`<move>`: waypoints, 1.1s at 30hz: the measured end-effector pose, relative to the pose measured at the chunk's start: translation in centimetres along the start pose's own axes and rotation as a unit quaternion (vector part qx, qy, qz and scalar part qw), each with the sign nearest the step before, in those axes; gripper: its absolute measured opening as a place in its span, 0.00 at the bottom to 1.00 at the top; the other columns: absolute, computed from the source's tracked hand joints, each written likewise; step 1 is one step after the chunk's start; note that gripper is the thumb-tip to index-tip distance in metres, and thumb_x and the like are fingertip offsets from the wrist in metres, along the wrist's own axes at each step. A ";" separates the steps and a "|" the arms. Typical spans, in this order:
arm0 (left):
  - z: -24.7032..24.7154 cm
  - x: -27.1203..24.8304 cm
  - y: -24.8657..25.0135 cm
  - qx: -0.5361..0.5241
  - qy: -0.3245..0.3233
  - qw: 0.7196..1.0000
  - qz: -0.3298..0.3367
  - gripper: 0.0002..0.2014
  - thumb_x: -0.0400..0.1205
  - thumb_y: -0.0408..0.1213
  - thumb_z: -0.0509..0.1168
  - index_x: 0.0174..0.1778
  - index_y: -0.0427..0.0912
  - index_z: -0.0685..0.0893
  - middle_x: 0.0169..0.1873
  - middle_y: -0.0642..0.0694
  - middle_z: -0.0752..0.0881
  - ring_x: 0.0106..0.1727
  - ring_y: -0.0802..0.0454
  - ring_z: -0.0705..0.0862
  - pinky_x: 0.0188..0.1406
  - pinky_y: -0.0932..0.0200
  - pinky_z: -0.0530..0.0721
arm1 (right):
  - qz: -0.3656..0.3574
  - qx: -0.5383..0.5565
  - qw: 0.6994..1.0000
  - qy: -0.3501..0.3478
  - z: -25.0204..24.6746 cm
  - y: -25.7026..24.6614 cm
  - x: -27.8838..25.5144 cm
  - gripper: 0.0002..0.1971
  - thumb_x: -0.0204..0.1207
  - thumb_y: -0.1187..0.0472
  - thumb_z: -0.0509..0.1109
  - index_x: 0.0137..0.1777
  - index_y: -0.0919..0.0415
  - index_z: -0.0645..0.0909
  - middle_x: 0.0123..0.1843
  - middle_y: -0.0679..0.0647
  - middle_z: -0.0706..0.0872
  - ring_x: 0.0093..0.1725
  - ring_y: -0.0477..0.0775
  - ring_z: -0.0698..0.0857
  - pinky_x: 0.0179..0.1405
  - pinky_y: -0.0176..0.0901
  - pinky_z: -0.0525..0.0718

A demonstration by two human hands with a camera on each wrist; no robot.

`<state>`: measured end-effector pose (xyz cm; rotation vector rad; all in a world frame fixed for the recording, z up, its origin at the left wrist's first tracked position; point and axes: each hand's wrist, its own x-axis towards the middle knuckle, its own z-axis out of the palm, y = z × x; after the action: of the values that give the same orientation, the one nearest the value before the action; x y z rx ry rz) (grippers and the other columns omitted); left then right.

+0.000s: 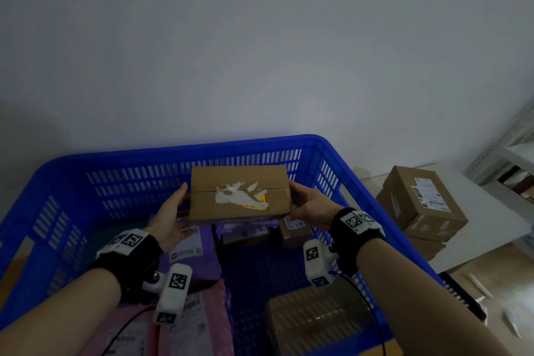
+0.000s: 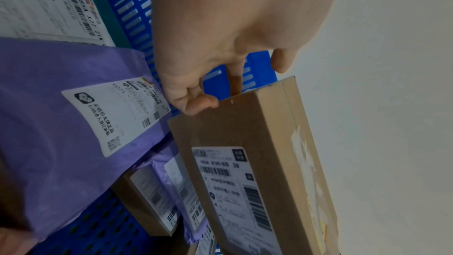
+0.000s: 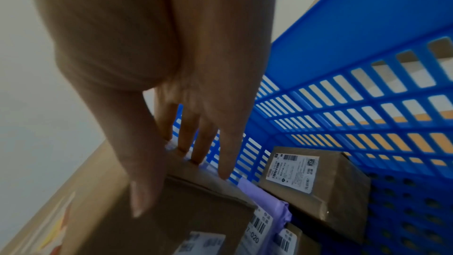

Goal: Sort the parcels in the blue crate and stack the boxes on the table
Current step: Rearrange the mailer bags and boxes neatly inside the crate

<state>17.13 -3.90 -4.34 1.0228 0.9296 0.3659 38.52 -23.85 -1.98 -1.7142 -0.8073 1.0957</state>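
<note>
Over the blue crate [image 1: 202, 148] I hold a flat cardboard box [image 1: 239, 195] with a torn white and yellow label on top. My left hand [image 1: 173, 208] grips its left end and my right hand [image 1: 306, 202] grips its right end. The left wrist view shows the left hand [image 2: 220, 46] with curled fingers on the end of the box [image 2: 245, 139], whose underside carries a shipping label. In the right wrist view the right hand [image 3: 171, 94] has its thumb on top of the box [image 3: 176, 210] and its fingers over the end.
Inside the crate lie purple mailers [image 1: 190, 251], pink mailers [image 1: 199, 324], small brown boxes [image 1: 294, 233] and a larger brown box [image 1: 315, 315] at the near right. To the right, a stack of cardboard boxes [image 1: 419, 205] stands on a white table [image 1: 485, 228]. Shelving [image 1: 508, 153] is beyond.
</note>
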 end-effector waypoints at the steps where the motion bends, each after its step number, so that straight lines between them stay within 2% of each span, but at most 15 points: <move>1: 0.1 0.1 0.0 0.005 0.006 1.000 0.003 0.27 0.82 0.59 0.57 0.72 0.46 0.75 0.42 0.43 0.79 0.37 0.46 0.76 0.34 0.55 0.74 | 0.004 0.012 1.000 -0.003 0.0 0.1 0.0 0.44 0.64 0.77 0.73 0.78 0.48 0.67 0.72 0.53 0.80 0.72 0.57 0.77 0.71 0.63 0.77; 3: 0.1 0.2 0.2 0.016 0.018 1.000 0.007 0.25 0.82 0.59 0.57 0.70 0.48 0.76 0.45 0.43 0.82 0.42 0.46 0.79 0.40 0.53 0.76 | 0.019 0.038 0.999 0.001 0.0 0.3 0.0 0.38 0.70 0.75 0.72 0.78 0.50 0.69 0.71 0.55 0.80 0.71 0.58 0.78 0.72 0.61 0.76; 6: -0.1 0.5 0.1 0.035 0.027 0.999 0.013 0.28 0.81 0.61 0.58 0.72 0.49 0.76 0.60 0.40 0.82 0.57 0.41 0.80 0.56 0.47 0.78 | 0.043 0.052 0.997 0.024 0.0 0.4 0.0 0.29 0.73 0.64 0.74 0.73 0.47 0.74 0.69 0.53 0.83 0.69 0.56 0.80 0.73 0.59 0.75; 8: -0.1 0.5 0.0 0.039 0.024 0.999 0.019 0.25 0.81 0.60 0.58 0.68 0.50 0.79 0.62 0.41 0.81 0.60 0.42 0.79 0.60 0.44 0.76 | 0.058 0.067 0.995 0.033 0.2 0.5 -0.1 0.26 0.63 0.50 0.80 0.62 0.43 0.82 0.66 0.54 0.85 0.68 0.58 0.81 0.72 0.62 0.76; 10: 0.2 0.3 -0.1 0.039 0.011 0.999 0.020 0.20 0.82 0.59 0.57 0.60 0.51 0.82 0.56 0.42 0.83 0.54 0.46 0.81 0.57 0.46 0.78 | 0.071 0.083 0.993 0.050 0.1 1.0 0.1 0.27 0.55 0.42 0.81 0.56 0.45 0.85 0.64 0.55 0.86 0.66 0.59 0.83 0.71 0.62 0.77; 13: 0.5 -0.2 -0.4 0.038 -0.024 0.999 0.022 0.21 0.82 0.60 0.56 0.54 0.48 0.85 0.49 0.40 0.87 0.49 0.45 0.84 0.47 0.49 0.82 | 0.085 0.095 0.989 0.070 0.3 1.5 0.0 0.18 0.71 0.48 0.74 0.60 0.49 0.83 0.61 0.54 0.87 0.64 0.56 0.83 0.68 0.60 0.80; 15: 0.7 -0.4 -0.6 0.045 -0.039 0.998 0.021 0.23 0.81 0.62 0.54 0.50 0.48 0.86 0.45 0.39 0.87 0.47 0.44 0.84 0.47 0.50 0.83 | 0.094 0.100 0.987 0.081 0.4 1.5 -0.2 0.19 0.75 0.50 0.71 0.65 0.52 0.80 0.61 0.54 0.86 0.61 0.53 0.83 0.62 0.56 0.82; 18: 1.0 -0.8 -1.0 0.071 -0.064 0.995 0.006 0.30 0.75 0.66 0.56 0.58 0.45 0.83 0.38 0.41 0.83 0.40 0.47 0.81 0.44 0.46 0.84 | 0.109 0.082 0.986 0.093 0.0 1.3 -0.7 0.22 0.75 0.48 0.71 0.68 0.52 0.78 0.65 0.54 0.83 0.65 0.54 0.80 0.60 0.59 0.81; 19: 1.1 -0.8 -1.3 0.079 -0.075 0.994 -0.003 0.32 0.73 0.66 0.58 0.64 0.45 0.80 0.40 0.38 0.83 0.39 0.48 0.81 0.50 0.38 0.84 | 0.112 0.077 0.986 0.099 -0.3 1.2 -0.9 0.23 0.75 0.47 0.71 0.68 0.52 0.77 0.66 0.54 0.82 0.67 0.55 0.78 0.63 0.62 0.79; 21: 1.2 -0.8 -1.8 0.091 -0.099 0.991 -0.022 0.33 0.72 0.57 0.67 0.73 0.50 0.71 0.54 0.28 0.80 0.42 0.46 0.82 0.60 0.28 0.77 | 0.123 0.067 0.984 0.113 -0.9 1.2 -1.0 0.26 0.75 0.47 0.70 0.72 0.54 0.75 0.68 0.54 0.81 0.69 0.57 0.78 0.67 0.69 0.76; 22: 1.4 -0.9 -2.1 0.099 -0.108 0.989 -0.031 0.35 0.71 0.51 0.71 0.74 0.54 0.69 0.60 0.30 0.81 0.48 0.42 0.83 0.59 0.29 0.79 | 0.133 0.060 0.982 0.117 -1.3 1.2 -1.2 0.27 0.75 0.46 0.70 0.73 0.54 0.74 0.68 0.55 0.80 0.69 0.57 0.78 0.69 0.70 0.75; 24: 1.8 -0.6 -2.8 0.120 -0.115 0.985 -0.056 0.34 0.72 0.39 0.74 0.73 0.56 0.69 0.62 0.37 0.83 0.58 0.37 0.83 0.57 0.33 0.82 | 0.165 0.039 0.978 0.119 -1.9 1.2 -1.8 0.28 0.76 0.45 0.69 0.73 0.55 0.74 0.69 0.56 0.80 0.69 0.58 0.78 0.69 0.71 0.74; 26: 2.4 -0.4 -3.8 0.141 -0.119 0.979 -0.081 0.30 0.74 0.35 0.74 0.71 0.53 0.72 0.59 0.39 0.86 0.59 0.37 0.85 0.57 0.34 0.84 | 0.207 0.015 0.971 0.116 -2.5 1.6 -2.4 0.28 0.76 0.45 0.68 0.73 0.57 0.74 0.69 0.58 0.80 0.69 0.60 0.78 0.69 0.71 0.75; 29: 3.2 -0.7 -5.0 0.167 -0.114 0.974 -0.106 0.28 0.72 0.39 0.76 0.66 0.50 0.75 0.55 0.42 0.88 0.54 0.40 0.86 0.51 0.42 0.87 | 0.261 -0.026 0.960 0.098 -2.8 2.2 -2.8 0.29 0.77 0.44 0.66 0.73 0.60 0.72 0.71 0.60 0.78 0.69 0.61 0.78 0.67 0.70 0.77; 33: 3.1 0.3 -7.4 0.165 -0.137 0.967 -0.140 0.43 0.55 0.51 0.85 0.67 0.53 0.77 0.60 0.44 0.88 0.60 0.38 0.86 0.59 0.29 0.82 | 0.287 -0.085 0.951 0.073 -2.1 2.4 -2.6 0.26 0.84 0.47 0.57 0.76 0.63 0.69 0.73 0.61 0.76 0.64 0.60 0.79 0.56 0.52 0.78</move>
<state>18.71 -9.15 -10.17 1.1896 0.8823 -0.1712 39.56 -27.67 -3.00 -2.2272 -0.3137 1.2810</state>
